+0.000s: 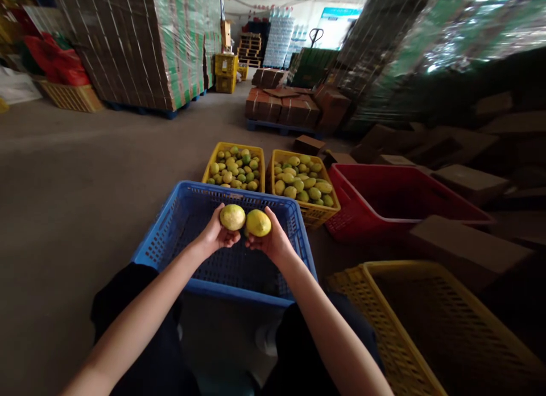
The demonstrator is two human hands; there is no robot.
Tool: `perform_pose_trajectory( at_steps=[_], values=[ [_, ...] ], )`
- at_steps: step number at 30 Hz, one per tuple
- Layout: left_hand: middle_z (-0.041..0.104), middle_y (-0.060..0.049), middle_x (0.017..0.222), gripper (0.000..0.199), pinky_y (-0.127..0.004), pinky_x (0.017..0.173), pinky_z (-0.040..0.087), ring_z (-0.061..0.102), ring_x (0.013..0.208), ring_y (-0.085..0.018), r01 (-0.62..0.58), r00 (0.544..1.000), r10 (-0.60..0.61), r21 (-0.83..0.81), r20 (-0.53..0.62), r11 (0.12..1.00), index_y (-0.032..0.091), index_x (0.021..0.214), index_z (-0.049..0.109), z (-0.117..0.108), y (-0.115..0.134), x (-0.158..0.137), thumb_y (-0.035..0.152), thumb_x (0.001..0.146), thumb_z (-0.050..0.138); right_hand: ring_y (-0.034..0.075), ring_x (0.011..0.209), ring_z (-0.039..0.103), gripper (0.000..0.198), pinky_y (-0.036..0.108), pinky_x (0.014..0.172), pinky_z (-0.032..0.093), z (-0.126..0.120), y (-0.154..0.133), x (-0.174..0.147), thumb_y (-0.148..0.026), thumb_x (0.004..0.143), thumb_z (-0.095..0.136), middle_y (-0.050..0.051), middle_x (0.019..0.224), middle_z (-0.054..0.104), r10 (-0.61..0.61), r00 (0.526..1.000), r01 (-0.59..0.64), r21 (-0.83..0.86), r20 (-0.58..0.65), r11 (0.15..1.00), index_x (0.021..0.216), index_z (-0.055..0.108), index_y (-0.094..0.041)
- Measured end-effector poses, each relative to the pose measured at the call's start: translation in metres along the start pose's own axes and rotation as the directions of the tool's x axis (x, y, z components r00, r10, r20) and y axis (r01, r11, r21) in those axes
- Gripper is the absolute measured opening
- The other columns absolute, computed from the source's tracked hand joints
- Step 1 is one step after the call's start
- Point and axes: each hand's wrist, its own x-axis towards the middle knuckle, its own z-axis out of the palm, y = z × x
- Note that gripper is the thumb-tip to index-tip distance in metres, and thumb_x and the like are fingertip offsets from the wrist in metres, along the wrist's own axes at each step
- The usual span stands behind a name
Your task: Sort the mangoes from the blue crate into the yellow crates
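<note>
My left hand [217, 232] is closed round a pale yellow lemon [232, 218] with a whitish patch on its skin. Side by side with it, my right hand [273, 236] grips a brighter yellow lemon [259, 223]. Part of something greenish shows under the right-hand lemon, too hidden to name. Both hands are over a blue plastic crate [251, 296] between my knees. Beyond its far rim, a yellow crate [261, 165] holds many green and yellow lemons [235, 167]. To its right, another yellow crate [318, 214] is filled with larger-looking lemons [301, 177].
A red crate [354, 214] stands at the right, with cardboard boxes [471, 182] around it. Nearer me is a yellow crate [401, 328]. Farther back are a pallet of flat cartons [284, 108] and tall wrapped stacks [123, 43]. Concrete floor [85, 197] stretches along the left.
</note>
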Motion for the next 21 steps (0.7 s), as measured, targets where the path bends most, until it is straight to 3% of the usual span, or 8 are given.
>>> perform_pose_trajectory(
  at_steps=[3, 5, 7, 10, 13, 17, 21],
  values=[
    [0.058, -0.008, 0.044, 0.079, -0.020, 0.033, 0.036, 0.050, 0.034, -0.013, -0.008, 0.999, 0.007, -0.014, -0.031, 1.000, 0.013, 0.070, 0.062, 0.002, 0.002, -0.003, 0.077, 0.080, 0.018, 0.018, 0.046, 0.062, 0.062, 0.026, 0.044, 0.048, 0.000, 0.002, 0.001, -0.068, 0.084, 0.030, 0.006, 0.050, 0.062, -0.009, 1.000, 0.009, -0.022, -0.002, 1.000, 0.070, 0.060, -0.016],
    [0.063, -0.009, 0.052, 0.076, -0.023, 0.039, 0.044, 0.055, 0.041, -0.015, -0.055, 0.994, 0.046, -0.086, -0.100, 0.995, 0.012, 0.073, 0.063, 0.005, 0.004, -0.005, 0.076, 0.080, 0.024, 0.018, 0.051, 0.063, 0.053, 0.027, 0.046, 0.050, 0.001, 0.004, 0.001, -0.066, 0.081, 0.041, 0.007, 0.060, 0.066, -0.104, 0.994, 0.104, -0.028, -0.021, 0.994, 0.078, 0.060, -0.016],
    [0.067, -0.006, 0.062, 0.056, -0.024, 0.049, 0.051, 0.061, 0.052, -0.015, -0.143, 0.977, 0.109, -0.185, -0.182, 0.972, 0.014, 0.078, 0.063, 0.009, 0.007, -0.007, 0.065, 0.083, 0.040, 0.018, 0.059, 0.065, 0.043, 0.029, 0.051, 0.053, 0.003, 0.006, 0.000, -0.060, 0.073, 0.061, 0.005, 0.073, 0.068, -0.270, 0.961, 0.268, -0.028, -0.053, 0.963, 0.087, 0.058, -0.019],
    [0.068, 0.000, 0.075, 0.021, -0.024, 0.068, 0.054, 0.065, 0.071, -0.014, -0.306, 0.939, 0.244, -0.265, -0.242, 0.914, 0.018, 0.083, 0.062, 0.014, 0.010, -0.008, 0.038, 0.080, 0.060, 0.017, 0.069, 0.065, 0.044, 0.030, 0.060, 0.055, 0.005, 0.007, -0.002, -0.045, 0.059, 0.078, 0.000, 0.081, 0.065, -0.456, 0.887, 0.454, -0.045, -0.064, 0.890, 0.089, 0.054, -0.023],
    [0.068, -0.001, 0.083, 0.022, -0.026, 0.083, 0.053, 0.065, 0.088, -0.016, -0.401, 0.910, 0.354, -0.230, -0.217, 0.887, 0.017, 0.088, 0.061, 0.017, 0.010, -0.008, 0.036, 0.077, 0.064, 0.016, 0.073, 0.064, 0.044, 0.030, 0.068, 0.055, 0.004, 0.006, -0.002, -0.038, 0.058, 0.080, -0.003, 0.081, 0.063, -0.533, 0.845, 0.534, -0.006, -0.036, 0.846, 0.090, 0.054, -0.025],
    [0.068, -0.003, 0.075, 0.033, -0.029, 0.075, 0.054, 0.066, 0.078, -0.017, -0.385, 0.917, 0.340, -0.243, -0.209, 0.890, 0.016, 0.083, 0.061, 0.015, 0.010, -0.008, 0.047, 0.084, 0.051, 0.019, 0.082, 0.065, 0.045, 0.033, 0.076, 0.054, 0.004, 0.005, -0.002, -0.031, 0.057, 0.081, -0.001, 0.090, 0.067, -0.568, 0.823, 0.567, 0.048, 0.009, 0.822, 0.095, 0.058, -0.025],
    [0.069, -0.004, 0.075, 0.034, -0.027, 0.064, 0.055, 0.066, 0.066, -0.015, -0.321, 0.946, 0.275, -0.380, -0.171, 0.868, 0.016, 0.094, 0.063, 0.011, 0.011, -0.011, 0.038, 0.090, 0.037, 0.020, 0.079, 0.067, 0.036, 0.031, 0.070, 0.056, 0.003, 0.004, -0.002, -0.036, 0.069, 0.071, 0.003, 0.090, 0.070, -0.491, 0.868, 0.481, 0.117, 0.078, 0.869, 0.100, 0.062, -0.021]
  ],
)
